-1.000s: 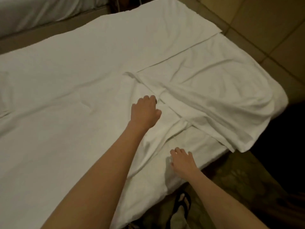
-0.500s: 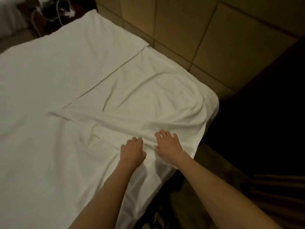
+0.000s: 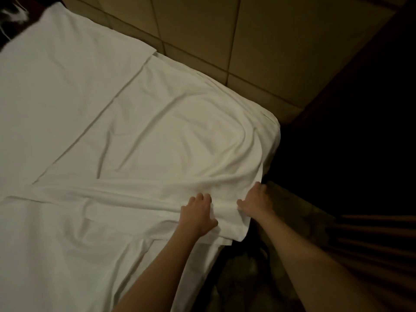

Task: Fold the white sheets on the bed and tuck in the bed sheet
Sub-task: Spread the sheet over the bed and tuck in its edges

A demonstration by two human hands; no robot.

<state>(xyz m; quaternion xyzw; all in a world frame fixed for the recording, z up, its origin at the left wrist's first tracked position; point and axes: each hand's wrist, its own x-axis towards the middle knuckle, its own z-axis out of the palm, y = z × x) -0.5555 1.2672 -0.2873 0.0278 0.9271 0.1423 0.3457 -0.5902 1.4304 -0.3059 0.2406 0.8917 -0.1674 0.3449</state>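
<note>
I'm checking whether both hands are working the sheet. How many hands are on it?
2. The left hand rests on the white sheet near the bed's edge; the right hand holds the sheet's edge beside it.

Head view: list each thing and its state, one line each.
Top white sheet: wrinkled, corner hanging off the bed, gripped by both hands.
Bed sheet: spread, creased, edge untucked.
Left hand: gripping the sheet's edge.
Right hand: gripping the sheet's corner.

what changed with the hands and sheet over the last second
Both hands moved right along the bed's near edge toward the corner. The left hand and right hand now lie close together, gripping the hanging edge of the top sheet. The flat folded sheet farther back stayed put.
</note>
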